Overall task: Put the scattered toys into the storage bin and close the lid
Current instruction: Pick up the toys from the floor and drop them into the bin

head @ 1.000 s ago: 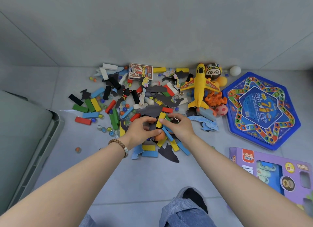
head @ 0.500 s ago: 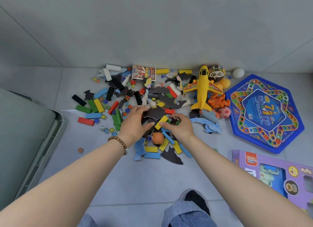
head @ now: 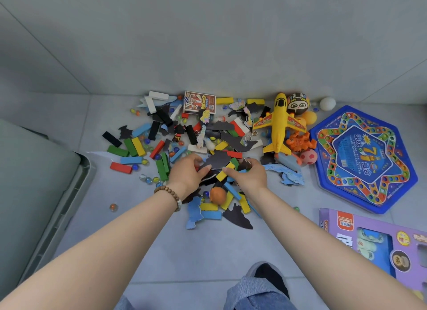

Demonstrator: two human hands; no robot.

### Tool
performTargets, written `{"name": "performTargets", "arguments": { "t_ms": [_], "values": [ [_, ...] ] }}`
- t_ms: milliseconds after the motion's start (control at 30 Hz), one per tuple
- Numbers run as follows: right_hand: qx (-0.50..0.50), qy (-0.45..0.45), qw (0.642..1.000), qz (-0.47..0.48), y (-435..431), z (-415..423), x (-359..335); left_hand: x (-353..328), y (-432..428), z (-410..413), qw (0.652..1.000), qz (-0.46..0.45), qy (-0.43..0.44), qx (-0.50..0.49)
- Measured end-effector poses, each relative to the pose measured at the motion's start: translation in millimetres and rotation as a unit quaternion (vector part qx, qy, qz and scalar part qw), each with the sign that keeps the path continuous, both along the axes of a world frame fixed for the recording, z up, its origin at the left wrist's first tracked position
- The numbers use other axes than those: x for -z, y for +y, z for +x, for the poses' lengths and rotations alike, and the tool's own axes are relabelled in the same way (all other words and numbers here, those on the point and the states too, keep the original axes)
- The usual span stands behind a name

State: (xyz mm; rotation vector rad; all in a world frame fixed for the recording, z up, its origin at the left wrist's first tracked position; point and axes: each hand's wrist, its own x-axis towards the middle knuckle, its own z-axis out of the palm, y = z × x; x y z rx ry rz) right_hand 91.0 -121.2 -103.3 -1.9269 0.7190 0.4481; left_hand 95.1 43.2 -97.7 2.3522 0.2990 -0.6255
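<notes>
A pile of scattered toys lies on the grey floor against the wall: coloured blocks [head: 130,160], marbles, black and blue foam pieces, a yellow plane [head: 278,127], a blue hexagonal game board [head: 362,159]. My left hand [head: 188,174] and my right hand [head: 249,176] are both in the middle of the pile, fingers curled around a handful of small toys: a black foam piece [head: 219,159] and a yellow block [head: 223,174] show between them. An orange ball [head: 217,195] lies just below my hands. The grey-green storage bin [head: 69,194] stands at the left edge.
A purple toy box [head: 374,240] lies at the lower right. A card box [head: 199,102], a round masked-face toy [head: 298,104] and a white ball [head: 327,103] sit by the wall. A loose marble [head: 113,207] lies near the bin. My shoe [head: 268,275] is at the bottom.
Both hands have shifted slightly farther into the pile and closed in around the black foam piece and yellow block. The orange ball, covered before, now shows below them.
</notes>
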Motion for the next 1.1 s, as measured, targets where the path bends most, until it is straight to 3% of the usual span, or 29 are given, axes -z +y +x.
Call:
{"name": "performTargets", "arguments": {
  "t_ms": [233, 400, 500, 833, 1100],
  "values": [
    [0.063, 0.044, 0.992, 0.100, -4.6, 5.8, 2.2, 1.9, -2.9, 5.6, 0.987, -0.115, 0.051, -0.095],
    [0.049, 0.036, 0.987, 0.152, -6.2, 7.5, -1.5, 0.3, -2.7, 4.8, 0.963, -0.204, 0.072, -0.163],
    [0.033, 0.031, 0.990, 0.132, -1.6, 10.8, 0.2, -3.6, -6.0, 3.3, 0.946, -0.247, 0.112, -0.179],
    [0.038, 0.033, 0.985, 0.163, 6.7, 13.0, -9.8, -14.8, -12.5, 8.4, 0.895, -0.360, 0.125, -0.231],
    [0.050, -0.029, 0.960, 0.274, 20.5, 48.0, -94.7, -103.7, 12.8, 36.8, 0.885, -0.405, 0.075, -0.219]
  ]
}}
